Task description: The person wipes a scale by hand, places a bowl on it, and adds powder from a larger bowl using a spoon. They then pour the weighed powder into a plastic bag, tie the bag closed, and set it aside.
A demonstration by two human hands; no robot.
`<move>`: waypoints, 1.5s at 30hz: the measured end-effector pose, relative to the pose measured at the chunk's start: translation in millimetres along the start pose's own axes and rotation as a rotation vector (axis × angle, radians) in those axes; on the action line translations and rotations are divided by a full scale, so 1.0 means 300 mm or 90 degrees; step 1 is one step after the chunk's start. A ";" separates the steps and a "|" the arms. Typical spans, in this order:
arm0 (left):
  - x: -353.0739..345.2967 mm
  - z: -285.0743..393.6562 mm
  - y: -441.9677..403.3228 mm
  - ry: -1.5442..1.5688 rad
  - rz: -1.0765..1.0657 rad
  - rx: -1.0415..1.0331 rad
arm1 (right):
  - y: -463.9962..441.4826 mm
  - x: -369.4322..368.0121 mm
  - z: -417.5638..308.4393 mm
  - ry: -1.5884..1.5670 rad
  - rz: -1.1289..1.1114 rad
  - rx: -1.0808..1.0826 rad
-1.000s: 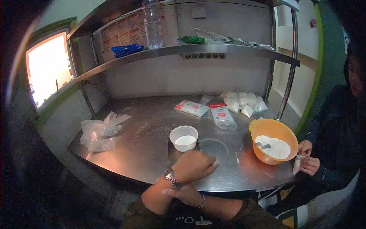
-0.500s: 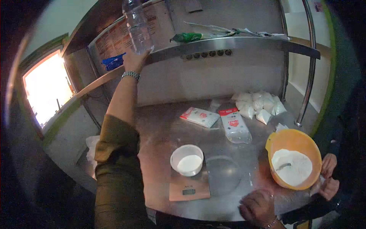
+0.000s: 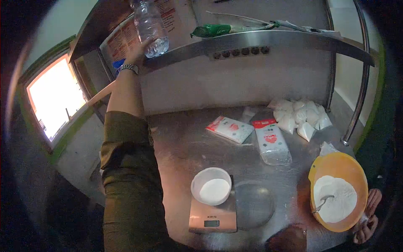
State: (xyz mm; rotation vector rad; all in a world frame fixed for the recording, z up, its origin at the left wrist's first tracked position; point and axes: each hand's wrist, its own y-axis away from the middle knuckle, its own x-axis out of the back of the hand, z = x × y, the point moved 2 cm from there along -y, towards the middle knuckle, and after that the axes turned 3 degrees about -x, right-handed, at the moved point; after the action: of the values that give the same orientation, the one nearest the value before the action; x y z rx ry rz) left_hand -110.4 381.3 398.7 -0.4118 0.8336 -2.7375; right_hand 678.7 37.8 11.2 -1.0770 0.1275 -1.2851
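My left hand is raised to the metal shelf, its fingers closed around the lower left side of a clear plastic bottle. Some of these fingers are hidden behind the bottle. Just beside the wrist, a bit of something blue shows. At the bottom edge, my right hand is dark, blurred and mostly cut off. Near it on the table, a kitchen scale carries a white plastic tub with white powder in it.
A co-worker's hands are by a yellow bowl of white powder with a spoon. Farther back lie two printed packs and several filled bags. The shelf overhangs the table and holds a green bottle.
The view has shifted, moving the table things right and down. My left hand and the bottle have moved left relative to the shelf. My right hand has dropped lower, mostly out of view.
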 end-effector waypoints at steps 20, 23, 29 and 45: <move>-0.090 -0.043 -0.005 -0.414 0.261 -0.177 | -0.835 -0.350 -0.529 -0.503 -0.095 -0.404; -0.128 0.030 0.110 -0.537 0.305 -0.170 | -0.809 -0.370 -0.537 -0.499 -0.119 -0.418; -0.173 0.034 0.526 -0.432 0.222 -0.432 | -0.796 -0.365 -0.539 -0.491 -0.129 -0.423; 0.001 -0.379 1.734 -0.105 0.168 0.106 | -0.801 -0.349 -0.585 -0.301 -0.181 -0.402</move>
State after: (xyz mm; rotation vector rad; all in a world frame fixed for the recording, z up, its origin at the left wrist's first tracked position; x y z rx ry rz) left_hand -68.9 19.5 10.2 -0.4501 0.5686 -2.4662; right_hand 364.3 47.4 36.3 -1.9729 0.0185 -1.2305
